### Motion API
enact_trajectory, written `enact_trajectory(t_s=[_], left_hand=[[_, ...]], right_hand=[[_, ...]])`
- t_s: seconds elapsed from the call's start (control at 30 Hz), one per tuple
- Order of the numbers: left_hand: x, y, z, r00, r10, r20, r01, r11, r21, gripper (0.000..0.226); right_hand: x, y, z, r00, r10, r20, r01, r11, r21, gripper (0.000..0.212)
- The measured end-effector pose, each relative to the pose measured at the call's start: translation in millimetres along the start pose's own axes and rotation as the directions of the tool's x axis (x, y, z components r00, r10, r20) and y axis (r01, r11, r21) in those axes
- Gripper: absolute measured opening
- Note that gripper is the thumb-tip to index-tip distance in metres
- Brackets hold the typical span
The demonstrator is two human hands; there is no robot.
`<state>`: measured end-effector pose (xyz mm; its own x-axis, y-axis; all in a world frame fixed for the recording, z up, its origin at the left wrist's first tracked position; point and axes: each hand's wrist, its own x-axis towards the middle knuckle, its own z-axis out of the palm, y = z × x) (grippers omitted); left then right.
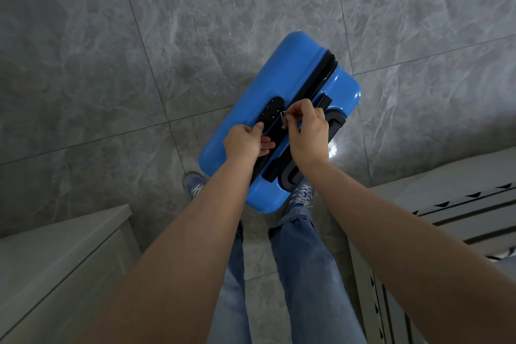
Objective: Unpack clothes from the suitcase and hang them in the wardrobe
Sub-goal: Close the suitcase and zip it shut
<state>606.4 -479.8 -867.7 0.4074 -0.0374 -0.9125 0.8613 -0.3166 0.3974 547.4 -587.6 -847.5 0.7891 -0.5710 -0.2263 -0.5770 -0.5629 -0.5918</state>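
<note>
A bright blue hard-shell suitcase point(296, 75) stands upright on the grey tiled floor in front of my feet, its black zip line running along the top. My right hand point(308, 134) pinches a small metal zipper pull point(284, 119) near the black lock panel point(269, 117). My left hand point(245, 142) grips the near end of that lock panel, thumb on top and fingers underneath. The suitcase looks zipped closed, and no clothes show. The black carry handle point(333, 117) is partly hidden behind my right hand.
A white cabinet or ledge point(55, 260) stands at the lower left. White furniture with dark slots point(446, 204) fills the lower right. My jeans and blue sneakers point(195, 186) are directly under the suitcase's near end. Grey marble tiles point(111, 36) stretch beyond.
</note>
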Motion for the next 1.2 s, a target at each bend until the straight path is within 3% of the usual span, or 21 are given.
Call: enact_trajectory(t_s=[0.17,0.37,0.73,0.83,1.03,1.2], left_hand=[[-1.1,-2.1,0.7,1.000,0.029,-0.006,-0.029,0.999,0.018,0.024],[-2.3,1.1,-2.1,1.000,0.006,0.027,-0.007,0.999,0.032,0.027],[-3.6,0.5,-1.1,1.000,0.004,0.024,-0.005,0.998,0.068,0.023],[-4.0,-1.9,0.2,0.999,0.010,0.030,-0.012,0.998,0.067,0.022],[-6.2,-1.7,2.8,0.999,-0.024,0.035,0.022,0.998,0.062,0.022],[-5.3,-3.0,3.2,0.999,-0.016,0.031,0.014,0.998,0.055,0.022]], right_hand=[[-0.1,8.4,-5.7,0.996,0.004,0.086,-0.009,0.998,0.062,0.002],[5.0,4.7,-3.5,0.999,0.032,0.019,-0.034,0.996,0.081,0.011],[24.5,-13.5,-6.0,0.968,0.157,0.197,-0.099,0.956,-0.277,0.023],[27.8,-14.8,-8.8,0.956,0.195,0.220,-0.125,0.947,-0.297,0.018],[21.1,-9.1,-8.3,0.972,0.152,0.176,-0.103,0.959,-0.264,0.016],[11.0,-0.6,-4.1,0.987,-0.016,0.158,0.036,0.992,-0.124,0.019]])
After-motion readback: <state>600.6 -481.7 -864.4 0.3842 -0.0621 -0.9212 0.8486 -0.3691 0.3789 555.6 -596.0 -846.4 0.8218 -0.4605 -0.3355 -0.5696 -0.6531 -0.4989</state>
